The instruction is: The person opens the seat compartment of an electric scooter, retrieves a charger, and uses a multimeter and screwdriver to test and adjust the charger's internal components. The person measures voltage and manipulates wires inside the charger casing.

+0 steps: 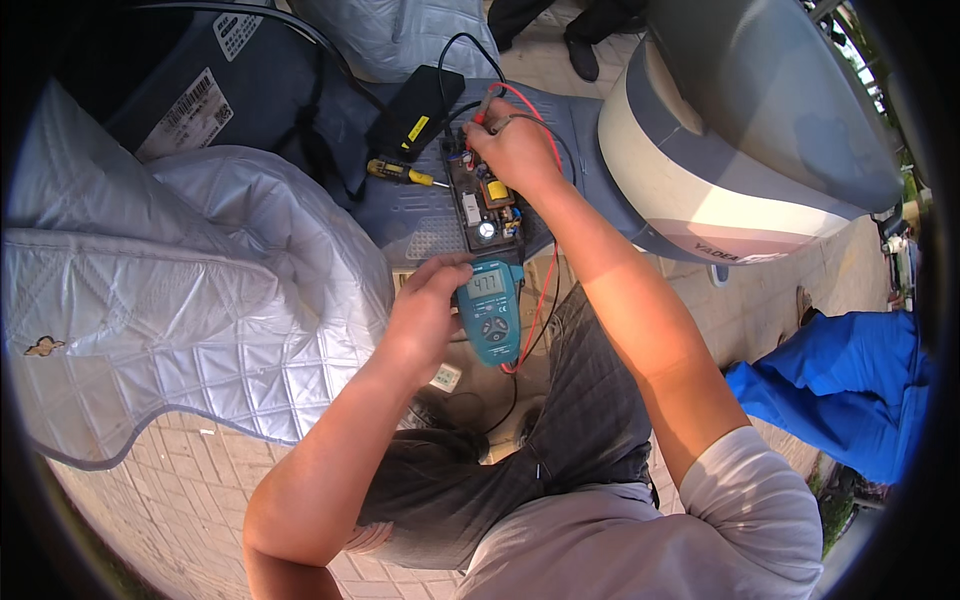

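My left hand (425, 305) is closed round the side of a teal handheld meter (490, 345), its lit display facing up. My right hand (520, 155) grips the meter's test probes (482, 112), over the far end of an open circuit board (472, 207). The fingers partly hide the tips, so I cannot tell which points they touch. A red lead (548, 300) and a black one loop from the probes down to the meter. On the board sit a yellow-wrapped transformer and several small parts. Left of it lies a yellow-and-black screwdriver (402, 172), its shaft reaching the board's edge.
A black rectangular case (415, 112) with a yellow label lies beyond the screwdriver on the scooter's grey footboard (425, 240). Silver quilted fabric (200, 300) drapes at left. The scooter's white-and-grey body (680, 160) rises at right. A white socket (446, 377) is below; another person's shoe (582, 58) is behind.
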The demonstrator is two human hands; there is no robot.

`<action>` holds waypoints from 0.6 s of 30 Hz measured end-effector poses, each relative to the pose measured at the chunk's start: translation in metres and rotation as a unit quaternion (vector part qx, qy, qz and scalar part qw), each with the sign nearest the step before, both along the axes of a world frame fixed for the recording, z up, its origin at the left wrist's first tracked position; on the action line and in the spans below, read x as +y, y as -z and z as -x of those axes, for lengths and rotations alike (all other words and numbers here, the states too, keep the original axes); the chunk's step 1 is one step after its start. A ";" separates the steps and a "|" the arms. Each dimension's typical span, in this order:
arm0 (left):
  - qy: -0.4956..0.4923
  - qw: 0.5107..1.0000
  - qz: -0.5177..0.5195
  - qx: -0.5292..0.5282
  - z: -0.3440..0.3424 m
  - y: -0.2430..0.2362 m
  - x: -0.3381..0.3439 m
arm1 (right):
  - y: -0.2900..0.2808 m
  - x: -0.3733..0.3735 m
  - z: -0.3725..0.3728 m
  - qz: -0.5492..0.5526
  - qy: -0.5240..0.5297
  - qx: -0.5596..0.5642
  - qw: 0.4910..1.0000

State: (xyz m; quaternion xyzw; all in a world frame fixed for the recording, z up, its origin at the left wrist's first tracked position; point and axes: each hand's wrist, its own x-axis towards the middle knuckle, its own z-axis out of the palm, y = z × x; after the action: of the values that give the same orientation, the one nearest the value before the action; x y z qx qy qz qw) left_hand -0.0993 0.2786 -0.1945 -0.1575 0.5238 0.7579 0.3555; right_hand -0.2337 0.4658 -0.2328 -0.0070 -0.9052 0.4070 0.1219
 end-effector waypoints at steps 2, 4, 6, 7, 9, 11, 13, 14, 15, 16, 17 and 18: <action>0.002 1.000 -0.001 0.004 0.000 0.000 0.000 | 0.000 0.002 0.000 0.003 0.002 -0.010 1.000; 0.002 1.000 -0.001 0.015 0.000 0.000 0.001 | 0.001 0.001 0.001 0.007 0.001 -0.012 1.000; 0.006 1.000 0.002 0.015 0.000 -0.001 0.001 | 0.001 0.002 0.002 0.009 0.000 -0.006 1.000; 0.008 1.000 0.003 0.016 0.000 -0.001 0.001 | 0.002 0.002 0.001 0.006 0.003 -0.012 1.000; 0.007 1.000 0.000 0.016 0.000 0.000 0.000 | -0.002 0.000 0.000 0.002 0.006 -0.022 1.000; 0.008 1.000 -0.001 0.018 0.000 0.000 0.000 | -0.002 0.001 0.001 0.002 0.008 -0.021 1.000; 0.011 1.000 0.000 0.020 0.000 -0.001 0.000 | -0.002 0.001 0.001 0.001 0.008 -0.020 1.000; 0.010 1.000 0.000 0.019 0.000 -0.001 0.000 | -0.002 0.001 0.001 0.000 0.006 -0.020 1.000; 0.010 1.000 0.000 0.018 0.000 -0.001 0.000 | -0.002 0.001 0.001 0.000 0.005 -0.019 1.000; 0.009 1.000 0.000 0.017 0.000 -0.002 0.000 | -0.002 0.001 0.001 -0.001 0.007 -0.022 1.000; 0.009 1.000 0.000 0.017 0.000 -0.001 0.000 | -0.002 0.001 0.001 -0.002 0.008 -0.025 1.000; 0.008 1.000 0.000 0.017 0.000 -0.001 0.000 | -0.003 0.001 0.000 -0.004 0.010 -0.028 1.000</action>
State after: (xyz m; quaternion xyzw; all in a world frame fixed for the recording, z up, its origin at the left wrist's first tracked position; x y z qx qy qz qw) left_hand -0.0995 0.2782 -0.1933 -0.1405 0.5313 0.7572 0.3529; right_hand -0.2341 0.4663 -0.2297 -0.0270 -0.9096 0.4022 0.1009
